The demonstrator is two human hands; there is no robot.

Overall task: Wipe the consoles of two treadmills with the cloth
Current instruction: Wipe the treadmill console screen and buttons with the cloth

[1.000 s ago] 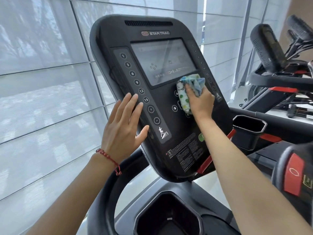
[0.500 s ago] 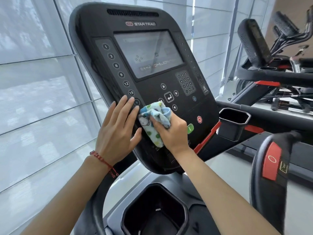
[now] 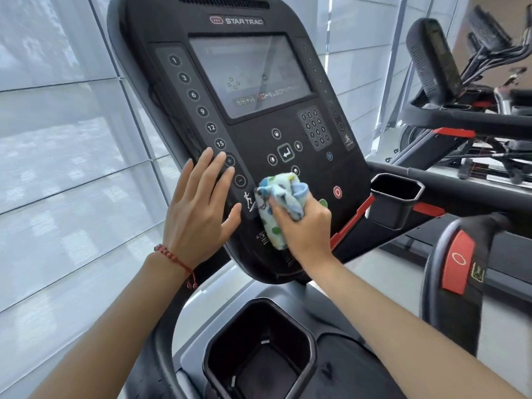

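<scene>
The right hand (image 3: 305, 228) is closed in a grip around the cloth (image 3: 277, 205), a bunched pale rag with blue and green spots, and presses it against the lower face of the console (image 3: 259, 145). The cloth sits at about 6 o'clock from the screen (image 3: 250, 76), just below the ring of arrow keys (image 3: 285, 152) and partly over the small print near the console's bottom edge. The red stop button (image 3: 337, 192) lies at 3 o'clock from the cloth, near but apart from it.

The left hand (image 3: 198, 214) is open and flat, holding nothing, with its fingers spread on the console's left side at 9 o'clock from the cloth. Its fingertips (image 3: 220, 156) touch the lower end of the number strip (image 3: 198, 110), just under the key marked 15. A red bracelet (image 3: 175, 259) circles the left wrist.

A cup holder (image 3: 398, 197) juts out at 3 o'clock from the console's lower corner, and a second cup holder (image 3: 259, 355) opens at 6 o'clock, below the console. A second treadmill's console (image 3: 431, 56) stands at 2 o'clock, well apart, turned edge-on. A window (image 3: 57, 139) with pale blinds fills the left side.
</scene>
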